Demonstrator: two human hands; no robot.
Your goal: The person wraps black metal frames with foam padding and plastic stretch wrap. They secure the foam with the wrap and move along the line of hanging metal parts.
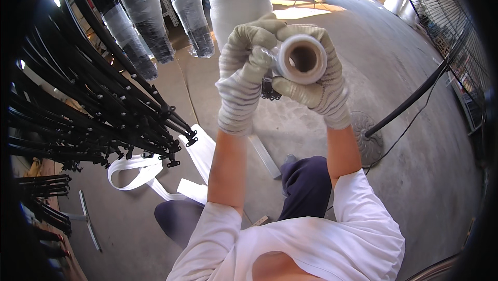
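- Clear stretch film is winding off a roll [301, 59] that is being held up at chest height, its open cardboard core facing the camera.
- The right hand [316, 86], in a knit work glove, is closing firmly around the roll, fingers curling over its top and underside.
- The left hand [243, 78], gloved too, is pinching the loose film edge at the roll's left side, touching it.
- A small black clamp part [270, 90] is showing just below, between both hands.
- Wrapped black poles [140, 16] are leaning well apart to the left, above a rack of black stands [104, 110].
- Bare concrete floor [404, 187] is lying open to the right, up to a black cable [410, 99].
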